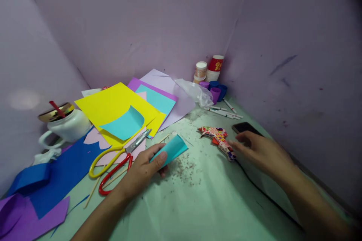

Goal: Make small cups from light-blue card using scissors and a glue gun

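Observation:
My left hand (151,163) is closed round a folded or rolled piece of light blue paper (175,147), the thumb lying on top of it. On the right, my right hand (250,148) has its fingers spread just beside the handle of a flower-patterned glue gun (216,134), with nothing seen in its grasp. The glue gun lies on the table, its nozzle toward the left and a black cord running to the lower right. A dark phone (246,128) lies just behind my right hand.
Scissors (128,154) with yellow and red handles lie left of my left hand. Yellow sheets (113,101) and blue foam (65,173) cover the left side. A white mug (69,126) stands far left. Paper cups (213,69), a plastic bag (195,90) and markers (223,112) sit at the back.

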`<action>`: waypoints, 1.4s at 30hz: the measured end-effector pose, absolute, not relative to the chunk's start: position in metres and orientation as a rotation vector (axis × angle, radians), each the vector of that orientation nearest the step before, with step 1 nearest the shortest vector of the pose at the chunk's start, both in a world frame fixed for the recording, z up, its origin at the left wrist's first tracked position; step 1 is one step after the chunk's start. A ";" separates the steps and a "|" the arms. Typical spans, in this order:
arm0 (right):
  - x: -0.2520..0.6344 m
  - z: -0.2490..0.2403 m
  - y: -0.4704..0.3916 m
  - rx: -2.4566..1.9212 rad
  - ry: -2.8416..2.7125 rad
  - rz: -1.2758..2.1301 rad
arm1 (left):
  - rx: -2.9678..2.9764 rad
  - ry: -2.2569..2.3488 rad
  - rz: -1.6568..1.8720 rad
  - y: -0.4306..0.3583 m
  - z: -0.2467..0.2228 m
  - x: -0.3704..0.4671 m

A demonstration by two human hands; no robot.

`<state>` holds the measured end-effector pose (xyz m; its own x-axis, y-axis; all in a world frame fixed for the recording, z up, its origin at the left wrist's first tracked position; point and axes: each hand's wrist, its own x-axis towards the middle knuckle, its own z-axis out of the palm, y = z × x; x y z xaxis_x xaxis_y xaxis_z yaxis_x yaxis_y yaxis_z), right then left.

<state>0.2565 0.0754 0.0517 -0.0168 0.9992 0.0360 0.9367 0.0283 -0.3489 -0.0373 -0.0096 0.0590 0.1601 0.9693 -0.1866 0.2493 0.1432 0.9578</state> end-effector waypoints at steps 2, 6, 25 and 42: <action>0.258 0.045 0.078 -2.107 -2.070 0.466 | 1.314 1.317 0.860 -0.008 0.057 -0.039; 0.247 0.038 0.079 -2.146 -2.157 0.564 | 1.280 1.327 0.902 -0.008 0.055 -0.042; 0.164 0.054 0.041 -1.009 -1.860 0.957 | 1.172 1.223 0.923 -0.013 0.048 -0.030; 0.166 0.049 0.042 -1.042 -1.731 1.067 | 1.174 1.207 0.889 -0.015 0.038 -0.021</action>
<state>0.1663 0.0421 0.0486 -0.3110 0.9246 0.2201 0.2186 0.2950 -0.9302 -0.0209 -0.0146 0.0376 0.1776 0.9599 -0.2170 0.0779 0.2061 0.9754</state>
